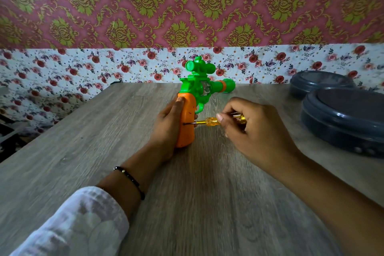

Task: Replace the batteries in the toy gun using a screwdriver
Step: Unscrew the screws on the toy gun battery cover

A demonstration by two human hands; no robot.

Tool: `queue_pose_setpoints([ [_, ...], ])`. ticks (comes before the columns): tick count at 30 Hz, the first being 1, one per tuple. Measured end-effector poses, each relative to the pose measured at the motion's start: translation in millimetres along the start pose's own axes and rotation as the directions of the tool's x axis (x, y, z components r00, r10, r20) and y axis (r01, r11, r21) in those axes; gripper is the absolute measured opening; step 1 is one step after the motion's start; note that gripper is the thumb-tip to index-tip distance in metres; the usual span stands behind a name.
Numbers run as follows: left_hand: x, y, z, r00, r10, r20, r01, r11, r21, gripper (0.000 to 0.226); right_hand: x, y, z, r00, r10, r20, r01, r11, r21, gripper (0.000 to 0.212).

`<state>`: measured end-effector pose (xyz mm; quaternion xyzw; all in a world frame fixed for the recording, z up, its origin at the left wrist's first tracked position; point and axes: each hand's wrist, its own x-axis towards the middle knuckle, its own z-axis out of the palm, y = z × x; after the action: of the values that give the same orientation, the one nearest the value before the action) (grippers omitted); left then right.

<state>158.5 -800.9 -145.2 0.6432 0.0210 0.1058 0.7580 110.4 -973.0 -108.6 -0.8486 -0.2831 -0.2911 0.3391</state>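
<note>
- Left grip [168,124] is wrapped round the orange handle of the toy gun [192,97], thumb pressed on the handle's upper edge, fingers curled behind it.
- Right grip [249,129] pinches the yellow screwdriver [209,121] by its translucent handle, fingers curled round it, thumb tip on top.
- Screwdriver lies level, its dark tip touching the right side of the orange handle, about midway down.
- Toy gun stands at the centre of the frame, handle base on the wooden tabletop [104,131], green body and scope above, barrel pointing to the right.
- Left wrist carries a black beaded bracelet [129,181] above a white sleeve [83,224].
- Two dark grey round containers [342,118] sit on the tabletop at the right edge of the frame, one behind the other.
- Floral covering [83,68] and pink patterned wallpaper [187,6] fill the upper frame.
</note>
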Motion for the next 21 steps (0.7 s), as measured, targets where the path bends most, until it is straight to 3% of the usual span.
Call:
queue_pose_setpoints([
  [4,2.1,-1.3,-1.5,1.000,-0.011,0.002,0.011,1.000,-0.019,0.042,-0.8,-4.2,1.8,1.000,-0.021,0.003,0.020,0.996,0.081,0.003],
  [9,0.6,0.4,-1.4,1.000,-0.008,0.007,0.008,1.000,-0.024,0.037,-2.5,-7.7,3.1,0.999,0.014,0.030,-0.017,0.993,0.119,0.007],
  [13,1.0,0.1,-1.0,1.000,-0.013,-0.012,0.013,1.000,0.001,0.041,-2.8,-3.5,0.1,0.997,0.076,0.025,-0.073,0.992,-0.103,0.046],
  [15,1.4,-0.5,-1.6,1.000,-0.016,-0.015,0.016,1.000,0.014,0.044,-3.2,-3.0,0.6,0.996,0.086,0.033,-0.079,0.983,-0.168,0.050],
  [21,1.1,0.6,-1.3,1.000,-0.020,-0.010,0.020,1.000,0.009,0.042,-2.7,-2.7,0.9,0.999,0.039,0.024,-0.038,0.998,-0.043,0.019],
])
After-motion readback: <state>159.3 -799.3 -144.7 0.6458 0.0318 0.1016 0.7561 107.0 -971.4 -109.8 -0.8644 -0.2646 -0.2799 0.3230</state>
